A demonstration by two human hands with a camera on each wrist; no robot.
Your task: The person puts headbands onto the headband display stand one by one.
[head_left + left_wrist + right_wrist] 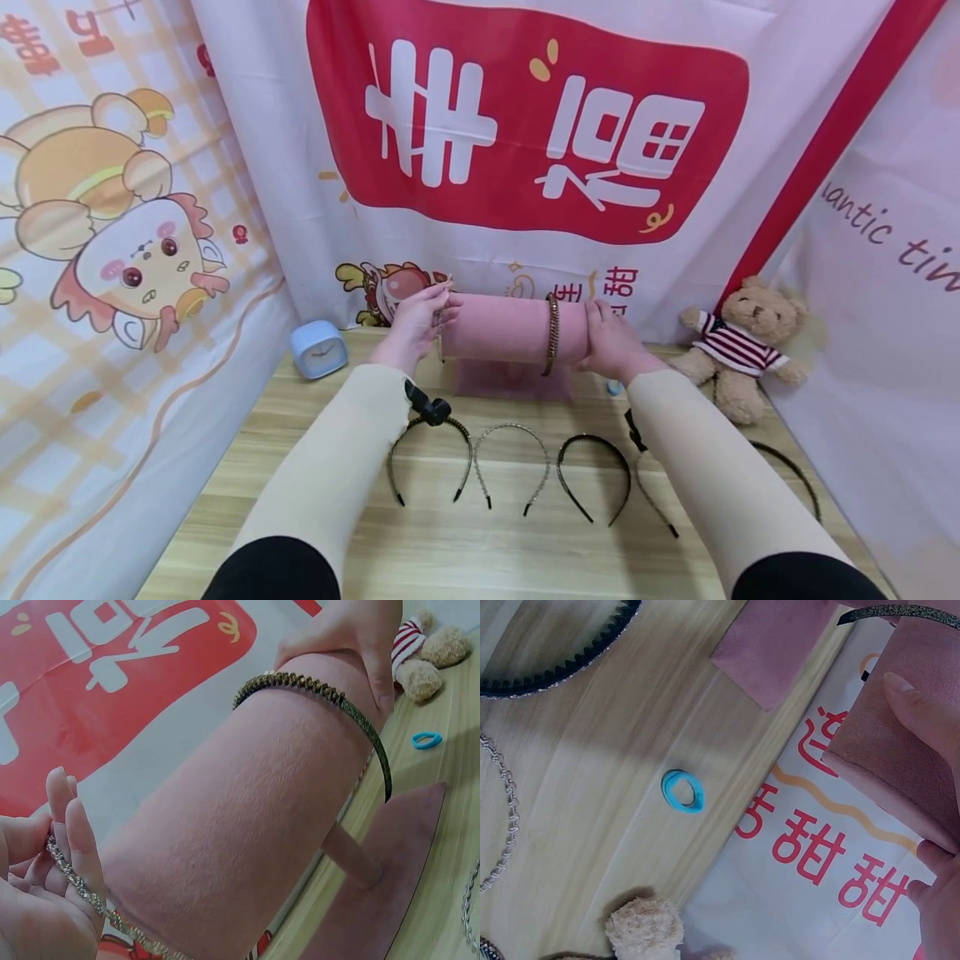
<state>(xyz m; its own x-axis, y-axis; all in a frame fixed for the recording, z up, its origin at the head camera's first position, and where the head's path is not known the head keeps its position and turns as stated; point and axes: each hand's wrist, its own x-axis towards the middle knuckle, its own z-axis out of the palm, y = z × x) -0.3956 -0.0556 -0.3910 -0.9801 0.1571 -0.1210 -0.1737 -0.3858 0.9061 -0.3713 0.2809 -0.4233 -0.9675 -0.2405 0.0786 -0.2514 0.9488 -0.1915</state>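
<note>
A pink velvety headband stand (498, 329) has a horizontal roll on a post and flat base (405, 832). At the roll's left end, my left hand (420, 325) pinches a thin beaded headband (82, 889) between thumb and fingers. That headband runs along the roll's end, its lower part out of sight in the left wrist view. My right hand (613, 343) grips the roll's opposite end, thumb on one side. Near this hand, a dark gold braided headband (553, 333) is draped over the roll.
Several headbands lie on the wooden table in front of the stand, including a silvery one (512, 427) and a black one (596, 439). A blue clock (319, 350) stands left, a teddy bear (750, 333) right. Beside the base is a blue hair tie (682, 792). Printed cloth (262, 167) hangs around.
</note>
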